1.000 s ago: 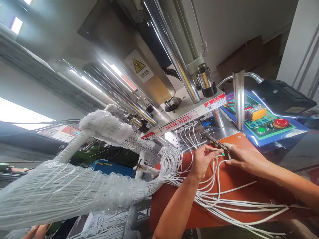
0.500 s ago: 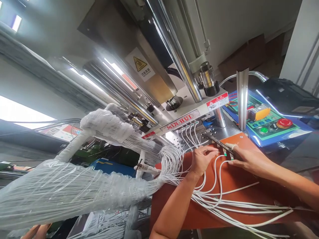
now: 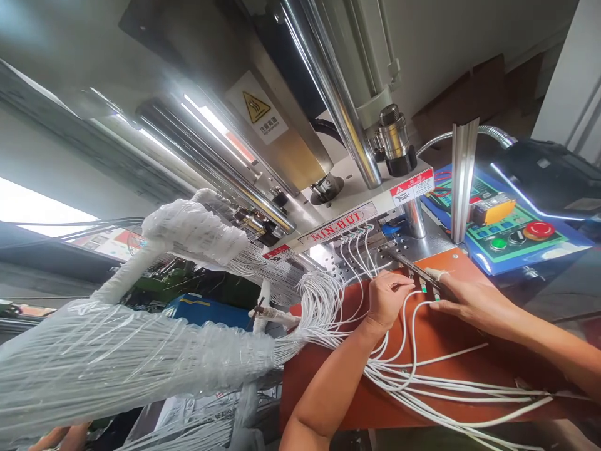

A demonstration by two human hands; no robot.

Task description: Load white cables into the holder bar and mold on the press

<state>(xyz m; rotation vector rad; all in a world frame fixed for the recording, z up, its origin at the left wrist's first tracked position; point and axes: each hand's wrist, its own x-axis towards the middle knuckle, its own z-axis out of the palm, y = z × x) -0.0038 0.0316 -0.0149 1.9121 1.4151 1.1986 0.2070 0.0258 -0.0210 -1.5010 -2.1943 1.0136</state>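
My left hand (image 3: pixel 385 299) is closed in a pinch beside a slim metal bar (image 3: pixel 413 267), with a white cable running up into its fingers; the cable's tip is hidden. My right hand (image 3: pixel 464 302) grips the near end of that bar, thumb below and fingers above, and one fingertip wears a pale cover. Two white cables (image 3: pixel 414 338) end at the bar in small green-marked connectors (image 3: pixel 424 289), close to my right thumb. Behind my hands, several cables (image 3: pixel 359 254) run into the press under its MIN-HUI plate (image 3: pixel 338 227).
An orange-brown work surface (image 3: pixel 328 401) carries more loose white cables (image 3: pixel 451 391). Large plastic-wrapped cable bundles (image 3: pixel 141 363) hang at left on a wrapped frame (image 3: pixel 126 269). On the right is a control panel (image 3: pixel 516 232) with a red stop button (image 3: pixel 538 230) behind a metal post (image 3: pixel 462 181).
My left hand has shifted slightly right along the bar, its fingertips now nearer the green-marked connectors. My right hand keeps its grip on the bar. The camera view has shifted slightly.
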